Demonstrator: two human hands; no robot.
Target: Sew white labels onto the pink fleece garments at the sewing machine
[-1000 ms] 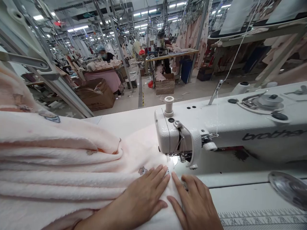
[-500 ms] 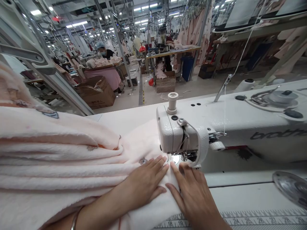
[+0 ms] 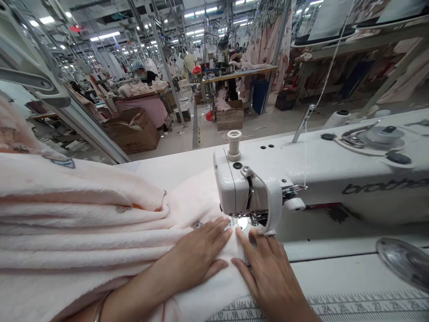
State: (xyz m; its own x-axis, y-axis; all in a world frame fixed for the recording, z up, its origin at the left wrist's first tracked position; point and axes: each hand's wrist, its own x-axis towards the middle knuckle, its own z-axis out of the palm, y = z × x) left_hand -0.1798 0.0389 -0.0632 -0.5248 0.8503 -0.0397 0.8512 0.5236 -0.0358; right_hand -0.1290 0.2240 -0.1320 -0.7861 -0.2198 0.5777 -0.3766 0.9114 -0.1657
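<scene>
Head view showed a thick stack of pale pink fleece fabric [image 3: 83,223] filling the frame from nine o'clock toward the centre, its folded layers heaped on the white sewing table [image 3: 335,277] and running in under the machine's head. The cloth looked soft, plush and limp, light in a single layer but bulky in the pile; it would likely sag and creep if lifted by an edge, so flat palms close to the needle seemed the surest hold. At about six o'clock the left hand [image 3: 197,257] lay flat on the fleece, fingers together and stretched forward, a thin bangle [image 3: 99,306] on the wrist. Just beside it, nearly touching, the right hand [image 3: 268,275] pressed down on the fabric's edge, its forefinger extended toward the lit presser foot [image 3: 246,222]. Toward three o'clock stretched the white sewing machine [image 3: 335,179], with a printed ruler strip [image 3: 351,306] along the table's near edge at five o'clock. Neither hand pinched anything; both were open and bearing down on the cloth.
</scene>
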